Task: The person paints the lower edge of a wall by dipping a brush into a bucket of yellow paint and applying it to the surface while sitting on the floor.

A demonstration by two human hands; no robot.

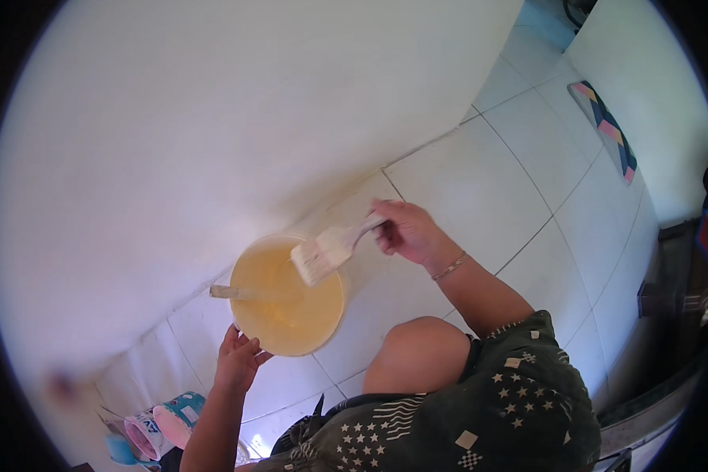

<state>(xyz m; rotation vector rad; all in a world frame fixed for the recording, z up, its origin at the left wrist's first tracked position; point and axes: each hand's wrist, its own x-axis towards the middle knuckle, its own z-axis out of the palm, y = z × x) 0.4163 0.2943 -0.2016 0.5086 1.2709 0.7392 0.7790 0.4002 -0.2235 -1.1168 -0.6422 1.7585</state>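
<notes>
A round bucket [332, 336] stands on the tiles close to the wall, with cream-yellow paint or a similar liquid [307, 321] inside. My left hand [240, 358] grips its rim on the near left side. A flat stick [227, 292] leans in the bucket, its end jutting over the left rim. My right hand [402, 230] holds a wide paintbrush [324, 253] by the handle. The coated bristles are over the right part of the bucket, tilted down to the left. Whether they touch the liquid I cannot tell.
A pale wall [212, 130] rises beside the bucket from the tiled floor [466, 183]. Containers [180, 413] and a blue plastic item [121, 449] lie at lower left. A patterned mat [607, 131] is by the right wall; dark furniture [672, 298] stands at the right edge.
</notes>
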